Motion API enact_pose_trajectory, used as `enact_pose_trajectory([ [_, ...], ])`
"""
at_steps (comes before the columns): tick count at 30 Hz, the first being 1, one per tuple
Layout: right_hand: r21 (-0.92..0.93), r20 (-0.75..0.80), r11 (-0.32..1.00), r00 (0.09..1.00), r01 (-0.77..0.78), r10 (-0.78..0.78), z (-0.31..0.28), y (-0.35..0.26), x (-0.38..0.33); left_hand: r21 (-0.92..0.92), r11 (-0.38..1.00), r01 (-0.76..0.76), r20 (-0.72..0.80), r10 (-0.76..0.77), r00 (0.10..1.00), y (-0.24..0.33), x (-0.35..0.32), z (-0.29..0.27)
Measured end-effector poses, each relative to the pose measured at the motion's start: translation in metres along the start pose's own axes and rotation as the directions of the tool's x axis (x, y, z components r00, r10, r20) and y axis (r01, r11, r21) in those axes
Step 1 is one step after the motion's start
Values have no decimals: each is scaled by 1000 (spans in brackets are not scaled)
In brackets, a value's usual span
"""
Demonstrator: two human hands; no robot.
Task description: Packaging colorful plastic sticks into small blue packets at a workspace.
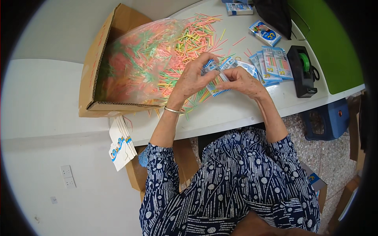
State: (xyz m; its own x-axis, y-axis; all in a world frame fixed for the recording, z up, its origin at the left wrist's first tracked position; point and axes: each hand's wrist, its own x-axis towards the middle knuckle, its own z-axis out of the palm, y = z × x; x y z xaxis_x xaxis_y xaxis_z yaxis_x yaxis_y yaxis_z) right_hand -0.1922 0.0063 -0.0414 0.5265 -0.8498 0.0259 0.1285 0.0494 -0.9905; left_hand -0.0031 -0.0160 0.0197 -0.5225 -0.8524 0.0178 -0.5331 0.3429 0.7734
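Both my hands meet over the table around a small clear packet (216, 89) with blue striped ends and coloured sticks inside. My left hand (194, 76) grips its left side between thumb and fingers. From the right, my right hand (241, 82) pinches the packet's upper part, its fingers curled. Partly behind my fingers lie more blue-and-white packets (247, 67). Left of my hands spreads a heap of thin pastel sticks (195, 35) in pink, yellow and green. A clear plastic bag (136, 59) full of the same sticks spills out toward them.
A cardboard box (89, 74) on its side holds the bag. Filled packets (275, 63) lie piled at right, beside a black tape dispenser (302, 72). A blue-and-white packet (264, 33) sits farther back. Folded white cartons (121, 145) hang by the table's left front edge; a blue stool (327, 120) stands below right.
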Motion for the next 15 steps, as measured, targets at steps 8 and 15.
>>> enact_pose_trajectory([
  [8, -6, 13, 998, 998, -62, 62, -2, -2, -1, 22, 999, -25, -54, 26, 998, 3, -1, 7],
  [15, 35, -66, 998, 996, -52, 55, -8, 13, 1, 46, 999, -3, -88, 7, 996, 12, 1, 13],
])
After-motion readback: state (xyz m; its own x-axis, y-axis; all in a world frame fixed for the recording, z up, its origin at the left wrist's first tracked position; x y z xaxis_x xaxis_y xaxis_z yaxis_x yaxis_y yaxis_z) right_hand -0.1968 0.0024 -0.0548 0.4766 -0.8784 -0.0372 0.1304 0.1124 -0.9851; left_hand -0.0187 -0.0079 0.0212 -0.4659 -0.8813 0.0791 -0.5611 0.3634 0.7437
